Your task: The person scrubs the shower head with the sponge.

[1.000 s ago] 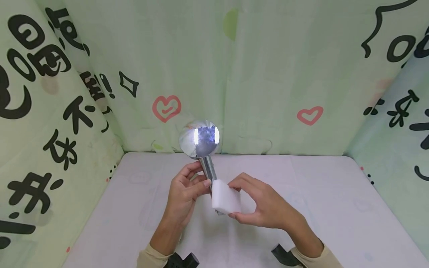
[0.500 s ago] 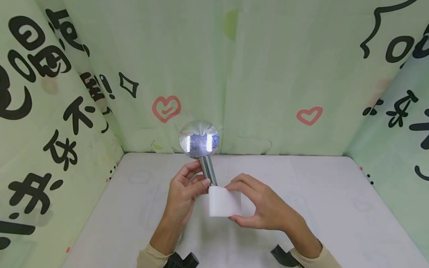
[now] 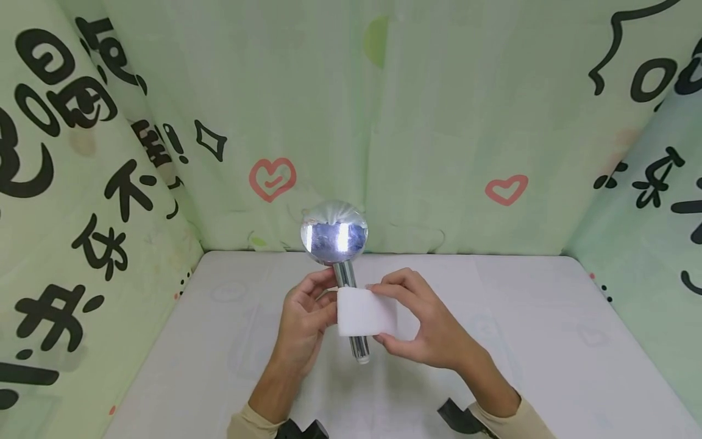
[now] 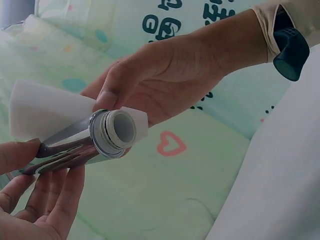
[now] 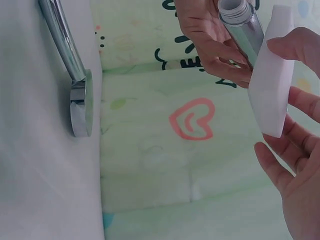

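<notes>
A chrome shower head (image 3: pixel 334 235) is held above the table with its round end pointing away. My left hand (image 3: pixel 304 317) grips its handle from the left. Against the handle's near side is a white sponge block (image 3: pixel 366 312), pinched by my right hand (image 3: pixel 422 317) between thumb below and fingers above. The handle's lower tip sticks out beneath the sponge. In the left wrist view, the threaded opening of the handle (image 4: pixel 75 145) faces the camera. From the right wrist, the sponge (image 5: pixel 270 85) hides much of the handle, and the round end cannot be made out.
A white cloth covers the table (image 3: pixel 521 378). Behind it hangs a pale green curtain (image 3: pixel 439 122) with hearts and black writing. In the right wrist view, a second chrome shower head (image 5: pixel 80 107) lies on the cloth. I cannot make it out in the head view.
The sponge has gone from tilted to level, dipped to the handle's lower end, then slid back up, baring the tip. The shower head has shifted slightly right and down.
</notes>
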`<state>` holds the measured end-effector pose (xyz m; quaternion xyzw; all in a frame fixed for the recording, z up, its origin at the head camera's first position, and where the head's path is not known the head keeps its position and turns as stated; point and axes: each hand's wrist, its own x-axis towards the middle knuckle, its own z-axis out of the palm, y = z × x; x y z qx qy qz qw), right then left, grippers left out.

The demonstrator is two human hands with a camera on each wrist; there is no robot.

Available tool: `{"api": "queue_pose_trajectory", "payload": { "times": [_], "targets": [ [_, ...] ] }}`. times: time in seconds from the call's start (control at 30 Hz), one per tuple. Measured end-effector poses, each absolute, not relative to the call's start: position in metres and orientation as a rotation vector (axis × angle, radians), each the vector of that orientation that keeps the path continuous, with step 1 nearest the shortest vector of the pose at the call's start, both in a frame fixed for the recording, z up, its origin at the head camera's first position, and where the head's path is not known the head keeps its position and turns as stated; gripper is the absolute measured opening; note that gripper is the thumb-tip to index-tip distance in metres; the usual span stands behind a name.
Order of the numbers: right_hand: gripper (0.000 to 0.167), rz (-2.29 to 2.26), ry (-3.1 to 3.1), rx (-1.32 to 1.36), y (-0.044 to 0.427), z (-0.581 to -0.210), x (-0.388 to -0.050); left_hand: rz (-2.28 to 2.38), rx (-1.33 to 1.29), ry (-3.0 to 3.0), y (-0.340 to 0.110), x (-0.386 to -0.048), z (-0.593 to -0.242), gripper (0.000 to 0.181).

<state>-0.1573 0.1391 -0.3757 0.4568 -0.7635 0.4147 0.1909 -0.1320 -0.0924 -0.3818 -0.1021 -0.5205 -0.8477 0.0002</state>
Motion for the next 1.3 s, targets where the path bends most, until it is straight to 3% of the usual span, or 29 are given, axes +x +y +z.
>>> {"api": "queue_pose_trajectory", "payload": {
  "times": [0.57,1.3],
  "targets": [
    [0.066,1.139,-2.244,1.025,0.137,-0.359,-0.158,-2.644,-0.311,-1.724,-0.081,-0.125,-0.385,0.051],
    [0.062,1.077,-2.147,1.412,0.141,-0.368,-0.153,-2.623,-0.195,-1.657,-0.088,-0.132,-0.381,0.047]
  ]
}}
